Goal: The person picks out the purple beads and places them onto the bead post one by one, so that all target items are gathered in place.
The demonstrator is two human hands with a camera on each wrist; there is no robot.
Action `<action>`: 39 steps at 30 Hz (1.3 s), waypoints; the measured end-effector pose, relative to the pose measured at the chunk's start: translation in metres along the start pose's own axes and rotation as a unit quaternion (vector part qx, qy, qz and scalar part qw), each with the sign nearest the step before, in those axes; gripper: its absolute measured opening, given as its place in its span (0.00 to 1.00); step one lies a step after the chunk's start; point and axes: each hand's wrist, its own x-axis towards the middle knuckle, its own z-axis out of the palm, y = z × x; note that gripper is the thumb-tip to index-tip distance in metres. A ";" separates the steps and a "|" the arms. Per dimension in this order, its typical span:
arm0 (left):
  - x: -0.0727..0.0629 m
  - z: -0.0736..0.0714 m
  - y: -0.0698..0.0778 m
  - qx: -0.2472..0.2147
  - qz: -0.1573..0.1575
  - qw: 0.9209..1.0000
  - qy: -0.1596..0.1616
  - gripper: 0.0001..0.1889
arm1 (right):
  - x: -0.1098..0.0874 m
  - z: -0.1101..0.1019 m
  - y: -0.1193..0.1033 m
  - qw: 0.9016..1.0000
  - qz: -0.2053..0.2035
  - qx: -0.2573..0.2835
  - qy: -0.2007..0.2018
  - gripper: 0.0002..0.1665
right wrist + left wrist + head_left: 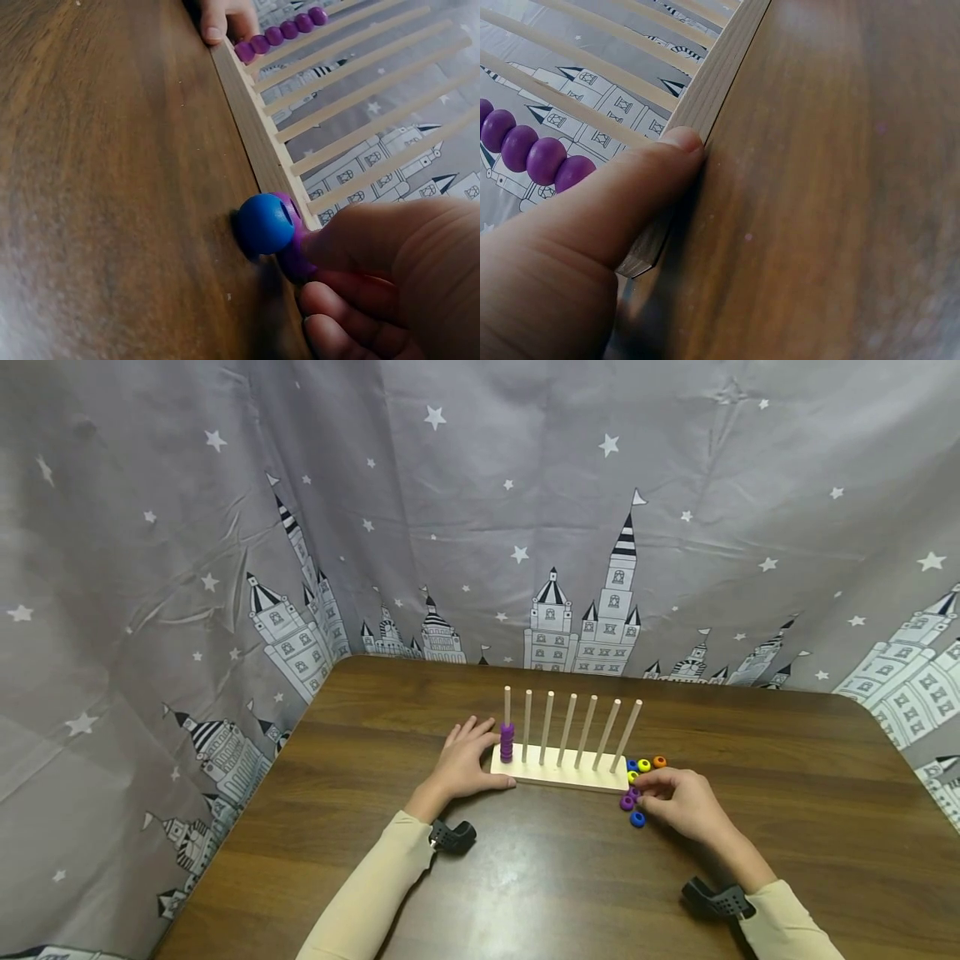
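A pale wooden peg rack [558, 770] with several upright rods stands on the table. Purple beads [507, 745] are stacked on its leftmost rod. My left hand [468, 762] rests around the rack's left end, fingers spread and thumb [667, 161] along the front edge of the base. At the right end, my right hand [686, 803] pinches a purple bead [296, 259] between thumb and fingers, low by the table; the fingers partly hide it. Next to it lie another purple bead [627, 803] and a blue bead [637, 819].
Loose yellow beads [644, 766], an orange bead [660, 762] and another blue bead [632, 766] lie beside the rack's right end. The brown wooden table [510, 893] reaches back to a grey curtain [480, 527] printed with castles and stars.
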 end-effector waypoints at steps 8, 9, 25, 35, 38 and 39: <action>-0.001 0.000 -0.001 -0.004 0.003 1.000 0.004 0.42 | 0.000 0.005 -0.001 1.000 -0.020 -0.011 0.008 0.11; -0.001 0.000 -0.001 -0.004 0.003 1.000 0.003 0.42 | -0.001 0.005 -0.001 1.000 -0.022 -0.015 0.009 0.11; 0.000 0.000 0.000 0.000 0.001 1.000 0.001 0.42 | -0.001 0.005 0.000 0.996 -0.063 -0.063 0.020 0.11; 0.000 0.000 0.000 -0.002 0.003 1.000 0.005 0.42 | -0.001 0.005 0.002 0.993 -0.094 -0.058 0.031 0.10; 0.000 0.000 0.000 0.000 0.002 1.000 0.004 0.42 | -0.001 0.005 0.002 0.994 -0.085 -0.056 0.037 0.09; 0.000 0.000 0.000 0.000 0.001 1.000 0.004 0.42 | -0.001 0.005 0.002 0.995 -0.080 -0.053 0.039 0.09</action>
